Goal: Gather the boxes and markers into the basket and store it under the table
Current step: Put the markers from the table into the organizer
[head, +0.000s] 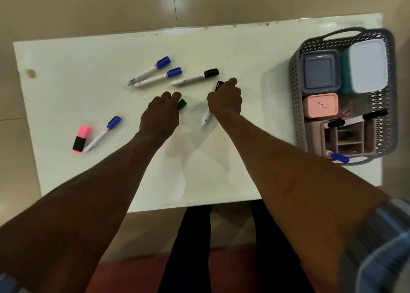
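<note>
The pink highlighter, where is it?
In the head view the pink highlighter lies on the table's left side, beside a blue-capped marker.

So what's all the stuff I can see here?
table: one, white, under everything
basket: one, grey, table's right end
boxes: three; blue-grey, teal with white lid, pink; in basket
organiser: one, beige, in basket
markers in basket: two black-capped, one blue-capped
loose markers: three blue-capped, one black-capped, on table
highlighter: one, pink and black, table's left
green-capped marker: one, held by left hand
black-capped marker: one, held by right hand
</note>
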